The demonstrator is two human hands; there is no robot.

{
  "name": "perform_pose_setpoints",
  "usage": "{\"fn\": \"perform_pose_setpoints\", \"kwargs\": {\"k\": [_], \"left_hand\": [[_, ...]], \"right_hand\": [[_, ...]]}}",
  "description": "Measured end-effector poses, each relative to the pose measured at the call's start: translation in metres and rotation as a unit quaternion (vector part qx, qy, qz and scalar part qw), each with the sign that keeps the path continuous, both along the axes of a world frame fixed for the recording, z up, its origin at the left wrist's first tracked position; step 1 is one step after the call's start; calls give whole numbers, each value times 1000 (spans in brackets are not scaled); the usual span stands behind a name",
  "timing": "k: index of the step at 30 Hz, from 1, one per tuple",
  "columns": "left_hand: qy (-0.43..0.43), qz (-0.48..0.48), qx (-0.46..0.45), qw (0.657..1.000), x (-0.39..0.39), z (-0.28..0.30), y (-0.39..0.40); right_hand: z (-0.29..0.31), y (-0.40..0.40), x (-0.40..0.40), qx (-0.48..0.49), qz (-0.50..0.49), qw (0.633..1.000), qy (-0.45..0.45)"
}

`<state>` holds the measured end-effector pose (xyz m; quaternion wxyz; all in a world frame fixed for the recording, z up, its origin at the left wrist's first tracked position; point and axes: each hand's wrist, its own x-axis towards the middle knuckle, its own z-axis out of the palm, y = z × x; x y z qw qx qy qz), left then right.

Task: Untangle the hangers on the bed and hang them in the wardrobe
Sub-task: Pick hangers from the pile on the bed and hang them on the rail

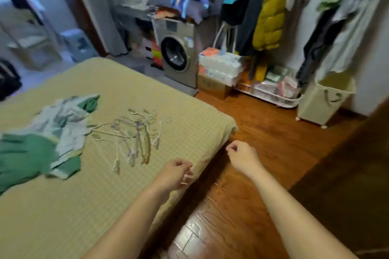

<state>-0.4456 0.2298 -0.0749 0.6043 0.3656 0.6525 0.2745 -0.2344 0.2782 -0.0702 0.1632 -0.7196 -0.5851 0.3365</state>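
A wide bed covered in a yellow-green checked sheet [126, 86] fills the left of the room, with a crumpled heap of green and pale grey clothing [48, 132] lying on it. Across the glossy wooden floor [263, 132], an open rail of hanging garments, a mustard quilted jacket among them [270, 12], appears to serve as the wardrobe. A silver front-loading washing machine [179, 52] stands beside it; its label is too blurred to read, and no other writing is legible. Near the bed's edge lies the tangle of thin pale wire and plastic hangers [132, 136], just beside the clothing, hooks and shoulders interlocked. They look light, stiff and springy, likely to snag; lifting one by its hook while steadying the rest seems best. The left hand [174, 172] hovers over the sheet near the pile, fingers loosely curled and empty. The right hand [242, 155] hangs over the floor, likewise loosely curled, holding nothing.
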Motion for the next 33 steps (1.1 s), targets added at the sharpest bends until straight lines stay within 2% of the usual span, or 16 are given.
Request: {"fn": "perform_pose_setpoints", "kwargs": {"k": [7,10,14,17,19,23,27,30,33], "left_hand": [[27,181,-44,982,-218,-51,-16],[34,253,-19,967,-258,-59,-3],[3,256,-46,965,-277,-75,1],[17,272,-111,956,-282,-112,3],[25,288,-165,943,-275,-128,1],[20,300,-210,930,-267,-145,34],[93,313,-213,921,-263,-172,98],[120,277,-215,929,-255,-231,167],[222,235,-196,926,-258,-314,239]], "right_hand": [[-46,53,-220,-45,178,982,35],[-67,63,-245,-76,186,979,43],[-104,97,-253,-134,152,979,15],[-144,132,-257,-163,141,976,12],[-173,151,-258,-193,144,970,14],[-202,204,-274,-240,148,958,56],[-246,275,-290,-242,155,956,59],[-298,327,-296,-240,174,955,8],[-361,372,-300,-229,183,955,-45]]}}
